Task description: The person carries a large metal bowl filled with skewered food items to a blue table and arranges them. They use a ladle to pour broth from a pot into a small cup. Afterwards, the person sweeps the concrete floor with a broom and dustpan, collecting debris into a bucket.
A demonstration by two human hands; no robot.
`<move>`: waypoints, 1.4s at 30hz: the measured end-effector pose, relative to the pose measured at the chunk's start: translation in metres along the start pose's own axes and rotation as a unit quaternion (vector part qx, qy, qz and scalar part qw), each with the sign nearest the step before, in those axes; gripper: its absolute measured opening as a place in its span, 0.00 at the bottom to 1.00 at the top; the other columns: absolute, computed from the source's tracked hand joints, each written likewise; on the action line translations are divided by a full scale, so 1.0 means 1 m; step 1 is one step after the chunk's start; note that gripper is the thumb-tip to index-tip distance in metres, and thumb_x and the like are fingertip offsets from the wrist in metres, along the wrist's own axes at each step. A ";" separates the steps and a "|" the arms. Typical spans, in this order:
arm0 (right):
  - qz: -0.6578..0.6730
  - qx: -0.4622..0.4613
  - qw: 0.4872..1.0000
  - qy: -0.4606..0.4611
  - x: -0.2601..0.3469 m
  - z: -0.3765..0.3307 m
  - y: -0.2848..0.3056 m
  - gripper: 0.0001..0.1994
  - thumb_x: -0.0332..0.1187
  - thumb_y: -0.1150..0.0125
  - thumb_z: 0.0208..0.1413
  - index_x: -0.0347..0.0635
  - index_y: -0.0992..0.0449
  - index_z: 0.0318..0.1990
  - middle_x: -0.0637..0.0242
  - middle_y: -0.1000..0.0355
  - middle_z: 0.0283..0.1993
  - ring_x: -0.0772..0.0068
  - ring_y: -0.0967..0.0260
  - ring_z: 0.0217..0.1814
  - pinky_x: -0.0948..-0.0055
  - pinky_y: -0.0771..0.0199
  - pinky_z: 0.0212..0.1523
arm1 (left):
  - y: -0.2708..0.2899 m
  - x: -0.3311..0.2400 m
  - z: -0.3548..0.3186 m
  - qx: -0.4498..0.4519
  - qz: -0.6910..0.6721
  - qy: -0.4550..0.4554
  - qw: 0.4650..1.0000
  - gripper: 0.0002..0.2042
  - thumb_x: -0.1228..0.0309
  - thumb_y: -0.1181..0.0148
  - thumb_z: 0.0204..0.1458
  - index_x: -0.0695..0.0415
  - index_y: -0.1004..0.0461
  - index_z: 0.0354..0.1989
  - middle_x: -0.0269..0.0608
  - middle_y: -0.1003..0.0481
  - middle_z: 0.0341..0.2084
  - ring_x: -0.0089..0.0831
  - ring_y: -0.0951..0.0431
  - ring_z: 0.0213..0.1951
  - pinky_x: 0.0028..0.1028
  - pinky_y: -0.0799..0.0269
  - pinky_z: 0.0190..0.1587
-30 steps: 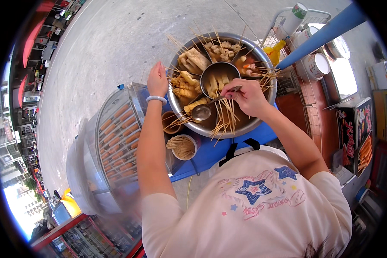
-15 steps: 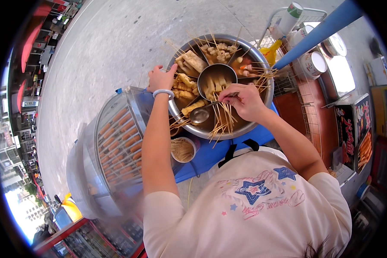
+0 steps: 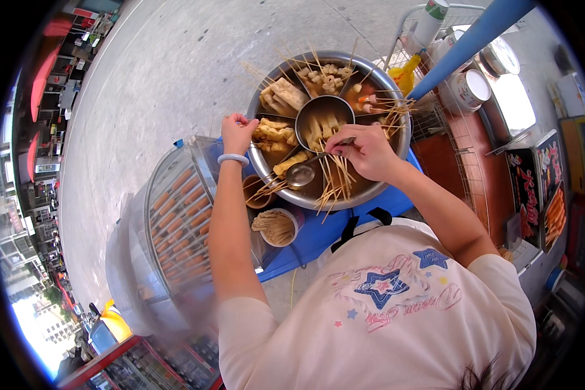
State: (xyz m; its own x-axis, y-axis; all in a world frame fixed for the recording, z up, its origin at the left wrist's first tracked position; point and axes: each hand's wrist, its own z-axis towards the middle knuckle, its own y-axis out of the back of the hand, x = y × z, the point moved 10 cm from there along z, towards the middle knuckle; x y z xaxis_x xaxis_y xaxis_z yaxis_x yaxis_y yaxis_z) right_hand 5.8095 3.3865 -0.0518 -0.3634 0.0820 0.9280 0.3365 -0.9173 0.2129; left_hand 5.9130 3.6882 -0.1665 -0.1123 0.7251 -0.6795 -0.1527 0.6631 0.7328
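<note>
Paved ground (image 3: pixel 169 78), pale grey, stretches beyond the stall; a row of shopfronts is bent along the left edge of the view. Blue worktop (image 3: pixel 283 263) partly visible below a wide metal pot (image 3: pixel 372 190). Pot divided by thin walls around a round central compartment (image 3: pixel 325 106); brown broth seen in several sections. Skewered food distributed among them: pale folded sheets (image 3: pixel 284 96) at upper left, golden folded pieces (image 3: pixel 273 138) at left, pale chunks (image 3: pixel 331 79) at the far side. Bare stick ends are bunched over the near and right rim.

Ladle (image 3: pixel 299 174) held by the right hand (image 3: pixel 364 153): grip closed, handle pinched between thumb and fingers. Its bowl is positioned over the lower-left part of the pot, just beside a yellow rolled piece (image 3: pixel 290 164); contact with the broth cannot be told.

Left hand (image 3: pixel 239 130) placed at the pot's left rim, near the golden pieces. Fingers loosely curled, tips close together; whether a stick is pinched cannot be told. Pale bracelet (image 3: pixel 233 158) worn on that wrist.

Cup of wooden sticks (image 3: pixel 274 225) stood near the pot, beside a brown cup (image 3: pixel 253 193). Sausages (image 3: pixel 182 221) ranged on a covered grill to the left. Lidded tubs (image 3: pixel 472 90) stacked at right, behind a slanting blue pole (image 3: pixel 468 52).
</note>
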 end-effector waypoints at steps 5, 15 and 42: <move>0.009 -0.002 1.000 -0.009 -0.004 -0.004 0.000 0.12 0.11 0.48 0.46 0.36 0.23 0.33 0.62 0.25 0.31 0.70 0.24 0.34 0.78 0.25 0.37 | -0.007 0.002 -0.006 0.054 0.007 -0.038 0.998 0.19 0.68 0.32 0.40 0.59 0.31 0.40 0.46 0.34 0.40 0.36 0.30 0.40 0.32 0.32 0.46; -0.021 0.008 1.000 -0.012 -0.002 -0.007 0.000 0.11 0.12 0.48 0.48 0.37 0.23 0.33 0.62 0.25 0.33 0.69 0.25 0.33 0.76 0.26 0.38 | -0.015 -0.015 -0.025 0.065 0.149 -0.093 0.982 0.35 0.67 0.33 0.45 0.55 0.43 0.62 0.52 0.34 0.53 0.48 0.32 0.53 0.37 0.34 0.53; -0.116 -0.275 0.943 -0.149 -0.045 0.011 0.075 0.04 0.28 0.47 0.59 0.37 0.32 0.35 0.64 0.29 0.19 0.76 0.26 0.21 0.77 0.29 0.24 | -0.021 0.003 -0.023 0.083 0.206 -0.071 0.972 0.29 0.58 0.52 0.59 0.53 0.49 0.66 0.43 0.47 0.66 0.49 0.56 0.69 0.61 0.55 0.63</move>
State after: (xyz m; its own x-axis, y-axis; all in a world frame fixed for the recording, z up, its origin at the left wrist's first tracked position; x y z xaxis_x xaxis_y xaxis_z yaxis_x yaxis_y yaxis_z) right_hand 5.8603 3.3183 -0.0745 -0.0833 0.3355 0.9384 -0.2534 -0.9178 0.3056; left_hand 5.8933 3.6725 -0.1844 0.0090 0.9461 -0.3238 0.0386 0.3232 0.9455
